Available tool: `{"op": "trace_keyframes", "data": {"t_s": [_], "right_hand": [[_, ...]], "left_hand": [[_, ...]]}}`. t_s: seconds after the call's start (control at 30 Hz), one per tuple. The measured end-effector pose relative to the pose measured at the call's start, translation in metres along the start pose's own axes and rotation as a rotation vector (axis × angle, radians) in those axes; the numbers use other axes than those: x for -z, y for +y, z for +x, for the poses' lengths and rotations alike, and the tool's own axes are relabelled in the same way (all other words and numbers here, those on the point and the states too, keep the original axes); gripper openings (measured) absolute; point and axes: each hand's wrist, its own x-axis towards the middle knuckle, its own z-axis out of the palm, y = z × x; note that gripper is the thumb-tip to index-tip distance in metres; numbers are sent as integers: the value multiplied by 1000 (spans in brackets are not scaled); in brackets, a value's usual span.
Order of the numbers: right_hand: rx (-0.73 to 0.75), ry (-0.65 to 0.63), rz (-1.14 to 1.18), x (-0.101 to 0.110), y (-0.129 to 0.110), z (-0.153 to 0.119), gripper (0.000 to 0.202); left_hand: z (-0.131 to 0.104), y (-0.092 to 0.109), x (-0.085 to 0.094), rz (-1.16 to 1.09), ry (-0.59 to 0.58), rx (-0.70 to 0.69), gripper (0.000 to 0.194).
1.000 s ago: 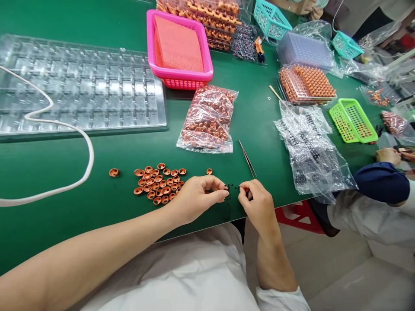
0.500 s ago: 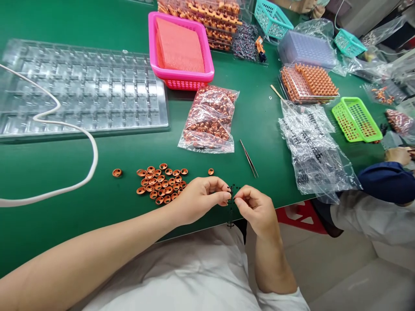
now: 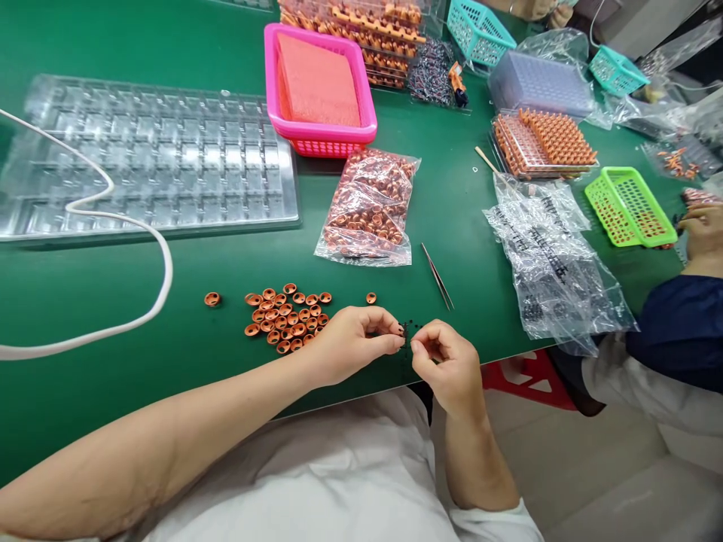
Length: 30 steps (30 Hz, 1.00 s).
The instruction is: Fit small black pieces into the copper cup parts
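Note:
My left hand (image 3: 361, 342) is closed in a pinch, thumb against fingertips, on a thin black strip with small knobs (image 3: 404, 333). Facing it at the front edge of the table, my right hand (image 3: 449, 363) has thumb and forefinger pressed together beside the strip. Whatever they hold is too small to make out. Tiny black dots (image 3: 416, 326) lie just beyond the fingertips. Left of my left hand is a cluster of small copper-coloured cups with dark holes (image 3: 281, 322). One cup (image 3: 371, 298) sits apart behind that hand, another (image 3: 212, 299) farther left.
Metal tweezers (image 3: 437, 275) lie beyond my right hand. Behind are a bag of copper cups (image 3: 370, 203), a pink basket (image 3: 370, 128) and a clear tray (image 3: 291, 196). Plastic bags (image 3: 556, 263) and a green basket (image 3: 629, 203) lie right, near a co-worker's hand (image 3: 703, 233). A white cable (image 3: 163, 278) crosses left.
The black strip that hung below my fingertips now shows only faintly. My hands keep nearly the same pose. At the right, the co-worker's arm has reached farther onto the table.

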Motion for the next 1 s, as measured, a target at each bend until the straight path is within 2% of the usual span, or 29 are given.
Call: {"op": "trace_keyframes", "data": {"t_s": [0.17, 0.27, 0.4, 0.53, 0.7, 1.0], "right_hand": [[279, 147, -291, -12, 2, -3, 14], [339, 182, -377, -15, 3, -4, 15], [200, 173, -370, -2, 10, 0, 13], [40, 16, -419, 15, 20, 4, 14], [47, -58, -478, 18, 23, 6, 14], [27, -44, -468, 18, 22, 7, 10]], "left_hand": [[-3, 1, -5, 70, 79, 5, 19], [-4, 1, -7, 108, 105, -13, 17], [-4, 0, -6, 78, 102, -21, 16], [-3, -1, -5, 65, 92, -15, 17], [-2, -1, -4, 68, 78, -23, 18], [-1, -1, -3, 55, 73, -14, 17]]}}
